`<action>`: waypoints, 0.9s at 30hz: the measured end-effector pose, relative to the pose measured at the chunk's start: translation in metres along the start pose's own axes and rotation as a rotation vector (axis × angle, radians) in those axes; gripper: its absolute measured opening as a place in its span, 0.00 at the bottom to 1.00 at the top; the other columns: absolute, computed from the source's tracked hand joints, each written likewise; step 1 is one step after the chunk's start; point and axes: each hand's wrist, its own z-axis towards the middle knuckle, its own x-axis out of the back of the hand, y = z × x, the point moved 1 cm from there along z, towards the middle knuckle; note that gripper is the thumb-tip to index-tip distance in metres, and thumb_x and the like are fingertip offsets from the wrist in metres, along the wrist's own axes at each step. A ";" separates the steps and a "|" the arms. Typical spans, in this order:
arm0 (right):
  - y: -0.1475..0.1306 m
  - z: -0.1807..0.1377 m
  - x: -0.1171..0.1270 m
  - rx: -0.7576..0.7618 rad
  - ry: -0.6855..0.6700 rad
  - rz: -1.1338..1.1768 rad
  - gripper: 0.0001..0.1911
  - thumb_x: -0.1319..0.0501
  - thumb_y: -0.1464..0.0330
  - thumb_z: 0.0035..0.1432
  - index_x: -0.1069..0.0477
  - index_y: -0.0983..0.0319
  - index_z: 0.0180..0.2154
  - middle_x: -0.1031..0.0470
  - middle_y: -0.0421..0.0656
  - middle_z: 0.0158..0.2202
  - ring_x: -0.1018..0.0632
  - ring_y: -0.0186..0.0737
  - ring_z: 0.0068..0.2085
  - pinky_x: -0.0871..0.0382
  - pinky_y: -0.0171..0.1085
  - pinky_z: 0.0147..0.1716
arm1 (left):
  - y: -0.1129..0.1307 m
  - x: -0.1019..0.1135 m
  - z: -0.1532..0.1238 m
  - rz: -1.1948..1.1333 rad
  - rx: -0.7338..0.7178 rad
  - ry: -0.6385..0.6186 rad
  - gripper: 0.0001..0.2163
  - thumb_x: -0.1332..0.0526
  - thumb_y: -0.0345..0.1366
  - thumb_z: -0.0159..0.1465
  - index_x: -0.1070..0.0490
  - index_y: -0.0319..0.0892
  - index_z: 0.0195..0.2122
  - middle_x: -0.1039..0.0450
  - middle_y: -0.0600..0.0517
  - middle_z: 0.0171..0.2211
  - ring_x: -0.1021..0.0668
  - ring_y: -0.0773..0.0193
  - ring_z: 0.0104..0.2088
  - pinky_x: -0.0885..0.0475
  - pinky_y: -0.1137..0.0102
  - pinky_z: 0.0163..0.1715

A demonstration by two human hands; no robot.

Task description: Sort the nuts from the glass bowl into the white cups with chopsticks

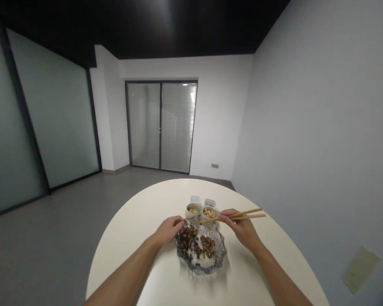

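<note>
A clear glass bowl [222, 257] with a wavy rim stands in front of me on the table. In it lie many small dark-brown and tan long pieces [208, 245], too small to name surely. My left hand [170, 229] grips the bowl's left rim with bent fingers. Chopsticks [247, 215] are held in my right hand [239, 225], their tips pointing left over the bowl's far edge. Just behind the bowl are two small cream cups: the left cup [187, 211] has a few pale pieces inside, the right cup [217, 213] holds tan, nut-like pieces, partly behind the chopsticks.
Two small white containers [195, 198] sit behind the cups; the right one [210, 202] has something dark in it. The round cream table [130, 221] curves off on both sides. A wall [315, 148] runs close on the right, and glass doors [161, 127] are at the back.
</note>
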 end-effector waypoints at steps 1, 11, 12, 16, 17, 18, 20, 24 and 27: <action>0.000 0.003 0.000 0.014 0.016 0.003 0.16 0.32 0.53 0.56 0.20 0.59 0.35 0.17 0.45 0.32 0.18 0.47 0.36 0.23 0.43 0.38 | 0.000 0.000 0.000 0.000 -0.003 -0.002 0.16 0.48 0.44 0.65 0.24 0.40 0.36 0.22 0.51 0.32 0.25 0.60 0.35 0.33 0.70 0.37; 0.005 0.049 -0.013 0.113 0.179 -0.074 0.15 0.34 0.54 0.58 0.20 0.59 0.37 0.18 0.46 0.37 0.19 0.47 0.39 0.25 0.44 0.41 | -0.004 0.001 0.001 -0.010 -0.017 -0.005 0.15 0.47 0.43 0.65 0.25 0.40 0.35 0.23 0.51 0.32 0.25 0.61 0.34 0.33 0.71 0.36; 0.006 0.054 -0.015 0.110 0.194 -0.068 0.15 0.34 0.54 0.59 0.20 0.60 0.37 0.18 0.46 0.37 0.19 0.47 0.39 0.24 0.44 0.41 | -0.004 0.001 0.001 -0.010 -0.014 -0.006 0.15 0.47 0.43 0.65 0.25 0.40 0.35 0.23 0.51 0.31 0.25 0.61 0.34 0.33 0.71 0.36; 0.016 0.067 -0.024 0.095 0.225 -0.054 0.18 0.34 0.52 0.58 0.21 0.60 0.36 0.18 0.46 0.36 0.19 0.48 0.38 0.24 0.44 0.39 | 0.000 0.003 0.001 -0.017 -0.018 -0.006 0.15 0.47 0.42 0.64 0.24 0.40 0.35 0.22 0.51 0.32 0.25 0.61 0.34 0.33 0.70 0.37; 0.019 0.069 -0.026 0.091 0.225 -0.052 0.18 0.35 0.51 0.57 0.21 0.60 0.36 0.18 0.46 0.36 0.19 0.48 0.38 0.24 0.44 0.39 | 0.000 0.003 0.001 -0.018 -0.015 -0.004 0.14 0.47 0.42 0.64 0.24 0.40 0.35 0.22 0.51 0.32 0.25 0.61 0.34 0.33 0.70 0.38; 0.023 0.071 -0.028 0.089 0.225 -0.053 0.19 0.35 0.51 0.57 0.21 0.60 0.36 0.18 0.46 0.36 0.19 0.48 0.38 0.24 0.45 0.40 | 0.001 0.003 0.000 -0.018 -0.012 -0.005 0.15 0.47 0.42 0.64 0.24 0.40 0.35 0.22 0.51 0.32 0.25 0.61 0.34 0.33 0.70 0.38; 0.030 0.072 -0.032 0.085 0.223 -0.058 0.19 0.35 0.51 0.57 0.21 0.60 0.36 0.18 0.46 0.35 0.19 0.48 0.38 0.24 0.45 0.40 | 0.001 0.004 0.000 -0.017 -0.011 -0.002 0.15 0.47 0.42 0.64 0.24 0.40 0.34 0.22 0.51 0.32 0.24 0.61 0.34 0.33 0.70 0.37; 0.040 0.069 -0.039 0.074 0.186 -0.066 0.17 0.36 0.52 0.58 0.21 0.59 0.36 0.18 0.46 0.36 0.19 0.48 0.38 0.24 0.46 0.42 | 0.001 0.004 0.000 -0.020 -0.001 -0.007 0.15 0.47 0.42 0.64 0.24 0.40 0.35 0.22 0.51 0.32 0.24 0.60 0.34 0.33 0.70 0.37; 0.041 0.066 -0.039 0.062 0.148 -0.079 0.16 0.36 0.53 0.59 0.21 0.59 0.36 0.17 0.45 0.36 0.18 0.48 0.38 0.24 0.46 0.42 | 0.002 0.004 0.000 -0.012 0.011 -0.002 0.15 0.47 0.42 0.64 0.23 0.40 0.36 0.21 0.50 0.34 0.23 0.60 0.36 0.33 0.70 0.37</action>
